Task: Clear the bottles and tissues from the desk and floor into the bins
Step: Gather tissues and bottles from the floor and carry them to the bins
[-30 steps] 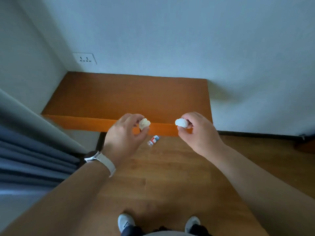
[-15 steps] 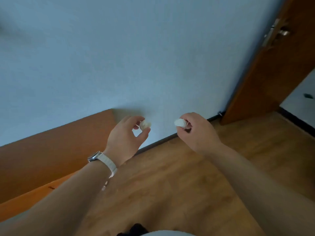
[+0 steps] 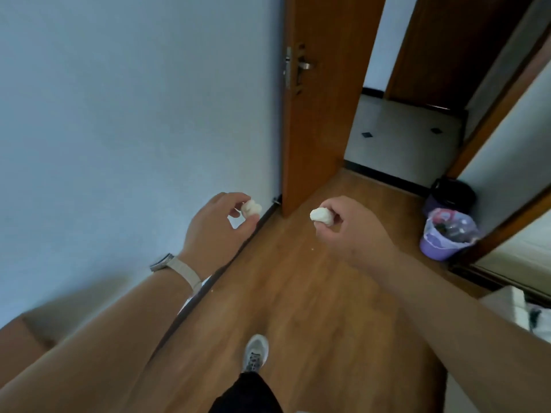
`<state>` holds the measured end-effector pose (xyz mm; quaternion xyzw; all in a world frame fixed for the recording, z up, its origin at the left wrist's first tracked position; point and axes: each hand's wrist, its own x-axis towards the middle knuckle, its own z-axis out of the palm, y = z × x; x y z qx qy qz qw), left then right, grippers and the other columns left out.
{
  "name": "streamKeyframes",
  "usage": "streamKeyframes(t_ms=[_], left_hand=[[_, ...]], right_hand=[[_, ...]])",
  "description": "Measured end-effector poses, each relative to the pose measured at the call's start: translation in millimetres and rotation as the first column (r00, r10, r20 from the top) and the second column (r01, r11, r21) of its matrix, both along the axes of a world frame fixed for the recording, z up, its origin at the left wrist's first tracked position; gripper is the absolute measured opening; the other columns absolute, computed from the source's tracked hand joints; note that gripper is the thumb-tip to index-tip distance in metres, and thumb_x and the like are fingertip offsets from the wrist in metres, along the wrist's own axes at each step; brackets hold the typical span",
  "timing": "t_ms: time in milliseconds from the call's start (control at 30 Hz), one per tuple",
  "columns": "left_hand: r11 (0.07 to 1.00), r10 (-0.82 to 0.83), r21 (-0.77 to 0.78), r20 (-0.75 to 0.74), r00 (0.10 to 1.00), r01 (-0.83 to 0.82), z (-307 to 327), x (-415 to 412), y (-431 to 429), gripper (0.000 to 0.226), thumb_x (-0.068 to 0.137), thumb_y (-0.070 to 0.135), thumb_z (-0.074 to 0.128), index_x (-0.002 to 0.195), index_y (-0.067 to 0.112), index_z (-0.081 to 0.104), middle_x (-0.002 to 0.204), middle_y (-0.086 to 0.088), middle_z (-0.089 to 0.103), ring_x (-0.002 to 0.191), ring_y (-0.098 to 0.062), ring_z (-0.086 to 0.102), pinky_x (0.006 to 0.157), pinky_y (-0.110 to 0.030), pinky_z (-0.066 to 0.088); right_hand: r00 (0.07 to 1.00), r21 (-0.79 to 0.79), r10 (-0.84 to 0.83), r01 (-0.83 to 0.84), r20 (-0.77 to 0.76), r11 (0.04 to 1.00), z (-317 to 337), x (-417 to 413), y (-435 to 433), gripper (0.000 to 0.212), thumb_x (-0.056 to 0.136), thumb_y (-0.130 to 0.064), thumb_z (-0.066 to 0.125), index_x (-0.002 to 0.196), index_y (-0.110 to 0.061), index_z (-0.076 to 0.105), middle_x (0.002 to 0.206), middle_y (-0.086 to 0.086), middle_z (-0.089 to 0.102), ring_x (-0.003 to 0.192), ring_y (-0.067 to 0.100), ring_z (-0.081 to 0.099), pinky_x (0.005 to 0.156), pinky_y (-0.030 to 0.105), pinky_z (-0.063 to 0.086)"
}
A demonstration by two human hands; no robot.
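surface: wooden floor (image 3: 313, 293) is running ahead | on it: purple bin (image 3: 441, 248) is standing at far right | dark bin (image 3: 456, 193), blurred, is seemingly sitting just behind it | grey shoe (image 3: 255, 353) is stepping mid-floor

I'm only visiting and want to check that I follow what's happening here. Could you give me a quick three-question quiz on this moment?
1. True or false: the left hand and the right hand each hold a bottle.
2. Pick one: the purple bin stands (A) on the wooden floor at the right, by the wall; (B) on a desk; (C) on the tiles beyond the open door.
3. How many bins are in view?

Key
1. False: the left hand pinches the left tissue, and the right hand pinches the right tissue.
2. A.
3. Two: the purple bin and a dark bin just behind it.
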<state>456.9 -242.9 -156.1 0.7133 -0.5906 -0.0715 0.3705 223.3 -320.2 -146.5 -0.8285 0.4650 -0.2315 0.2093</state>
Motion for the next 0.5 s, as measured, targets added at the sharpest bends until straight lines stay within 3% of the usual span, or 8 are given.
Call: streamKeyframes(t_ms=[167, 367, 500], left_hand=[[0.984, -0.175, 0.029, 0.021, 0.984, 0.175, -6.2, 21.8, -106.9, 0.030, 0.088, 0.039, 0.067, 0.114, 0.023, 0.063, 0.104, 0.011, 0.062, 0.087, -0.009, 0.058, 0.077, -0.025, 0.051], [0.950, -0.312, 0.026, 0.036, 0.949, 0.311, -7.5, 57.3, -211.1, 0.032, 0.089, 0.042, 0.065, 0.117, 0.027, 0.061, 0.106, 0.014, 0.059, 0.090, -0.005, 0.055, 0.078, -0.019, 0.047], [0.917, -0.399, 0.042, 0.035, 0.916, 0.397, -9.0, 66.6, -272.8, 0.033, 0.089, 0.044, 0.065, 0.119, 0.030, 0.059, 0.107, 0.018, 0.056, 0.092, -0.002, 0.054, 0.076, -0.011, 0.039]], right_hand=[[0.981, -0.016, -0.191, 0.192, 0.018, 0.981, -1.2, 12.8, -73.9, 0.013, 0.085, -0.033, 0.062, 0.093, -0.034, 0.053, 0.090, -0.011, 0.058, 0.079, 0.008, 0.054, 0.074, 0.029, 0.048], [0.952, -0.010, -0.307, 0.307, -0.010, 0.952, 7.3, 49.0, -142.4, 0.010, 0.087, -0.029, 0.063, 0.095, -0.025, 0.058, 0.091, -0.008, 0.058, 0.082, 0.010, 0.054, 0.077, 0.034, 0.049], [0.917, -0.009, -0.398, 0.398, -0.021, 0.917, 11.2, 57.7, -176.7, 0.016, 0.088, -0.029, 0.064, 0.102, -0.023, 0.060, 0.096, -0.006, 0.060, 0.086, 0.010, 0.056, 0.076, 0.027, 0.048]])
